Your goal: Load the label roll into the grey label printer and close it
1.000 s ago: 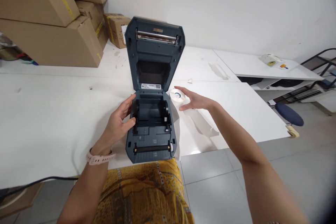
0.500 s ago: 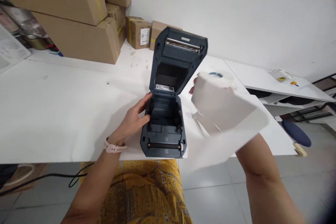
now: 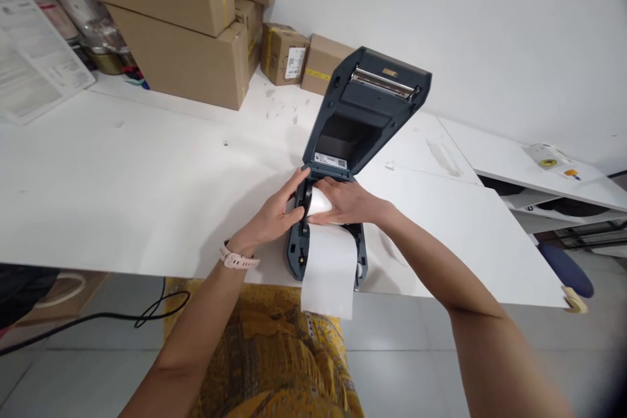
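A dark blue label printer (image 3: 365, 111) stands at the near edge of the white table (image 3: 122, 196), its lid tilted open towards the wall. My right hand (image 3: 345, 201) is closed over a white paper roll (image 3: 318, 201) sitting in the printer's bay. A loose strip of the roll's paper (image 3: 328, 271) runs forward over the printer's front and hangs past the table edge. My left hand (image 3: 277, 215), with a pink watch on the wrist, grips the printer's left side wall beside the roll.
Stacked cardboard boxes (image 3: 186, 19) fill the back left of the table, with printed sheets (image 3: 34, 59) at far left. A second white table (image 3: 514, 157) on the right carries a small tape roll (image 3: 547, 157). A black cable (image 3: 98, 317) lies on the floor.
My right hand picked the paper roll up from the table right of the printer, swung it over and set it into the bay. The left hand stayed on the printer's left side.
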Demonstrator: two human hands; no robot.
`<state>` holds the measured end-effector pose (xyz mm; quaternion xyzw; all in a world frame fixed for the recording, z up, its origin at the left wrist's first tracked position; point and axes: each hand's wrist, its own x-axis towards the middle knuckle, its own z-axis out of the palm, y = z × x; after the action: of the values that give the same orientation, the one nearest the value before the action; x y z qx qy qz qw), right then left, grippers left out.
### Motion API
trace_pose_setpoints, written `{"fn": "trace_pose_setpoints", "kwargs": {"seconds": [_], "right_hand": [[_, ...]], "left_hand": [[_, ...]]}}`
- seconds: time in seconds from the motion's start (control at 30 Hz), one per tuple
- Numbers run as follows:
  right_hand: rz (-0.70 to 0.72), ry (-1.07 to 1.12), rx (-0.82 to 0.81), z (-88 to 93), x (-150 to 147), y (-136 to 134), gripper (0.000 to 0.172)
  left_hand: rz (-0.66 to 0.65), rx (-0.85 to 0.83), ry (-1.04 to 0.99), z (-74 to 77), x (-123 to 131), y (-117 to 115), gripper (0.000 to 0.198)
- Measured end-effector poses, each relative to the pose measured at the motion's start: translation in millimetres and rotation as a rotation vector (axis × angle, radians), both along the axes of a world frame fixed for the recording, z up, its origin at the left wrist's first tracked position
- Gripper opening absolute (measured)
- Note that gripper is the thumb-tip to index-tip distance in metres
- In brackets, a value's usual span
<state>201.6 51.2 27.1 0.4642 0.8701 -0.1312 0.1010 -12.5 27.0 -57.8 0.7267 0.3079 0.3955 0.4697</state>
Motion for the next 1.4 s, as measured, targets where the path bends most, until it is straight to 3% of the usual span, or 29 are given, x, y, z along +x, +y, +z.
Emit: {"fn": "trace_pose_setpoints", "kwargs": {"seconds": [0.1,0.23,0.3,0.47,0.6,0.7,0.8,0.9,0.93,1.0,1.1,1.17,1.23,1.4], "right_hand": [[0.055,0.011,0.148,-5.6,2,-14,0.076],[0.125,0.187,0.435,-15.6,8,-66,0.066],[0.13,0.234,0.461,-23.2,10,-101,0.06],[0.044,0.242,0.512,-40.2,2,-170,0.066],[0.001,0.268,0.536,-42.9,-9,-190,0.067],[-0.017,0.311,0.557,-41.8,-14,-192,0.064],[-0.035,0.423,0.559,-40.2,-16,-190,0.053],[-0.026,0.689,0.552,-37.1,-12,-188,0.027],[-0.027,0.801,0.552,-35.2,-7,-187,0.019],[-0.082,0.978,0.583,-29.1,5,-183,0.019],[-0.302,1.006,0.783,-13.0,32,-161,0.021],[-0.426,0.948,0.931,2.2,48,-134,0.022],[-0.443,0.944,0.973,21.0,59,-95,0.033],[-0.444,0.905,0.734,78.4,60,12,0.062]], "left_hand": [[0.012,-0.008,0.053,4.4,1,-2,0.073],[0.023,0.01,0.084,10.2,3,-5,0.07],[0.03,0.014,0.088,13.5,4,-7,0.067],[0.059,0.019,0.138,16.6,4,-9,0.064],[0.138,0.13,0.201,17.3,6,-13,0.059],[0.224,0.367,0.297,27.7,14,-30,0.049],[0.066,0.573,0.418,41.6,22,-56,0.045],[-0.116,0.619,0.554,46.6,26,-77,0.052],[-0.136,0.628,0.585,45.8,26,-81,0.056],[-0.139,0.657,0.615,41.9,24,-83,0.061],[-0.138,0.713,0.627,35.4,21,-81,0.067],[-0.13,0.745,0.644,32.5,21,-81,0.069],[-0.098,0.779,0.667,30.8,23,-86,0.071],[0.01,0.863,0.704,27.9,29,-120,0.074]]}}
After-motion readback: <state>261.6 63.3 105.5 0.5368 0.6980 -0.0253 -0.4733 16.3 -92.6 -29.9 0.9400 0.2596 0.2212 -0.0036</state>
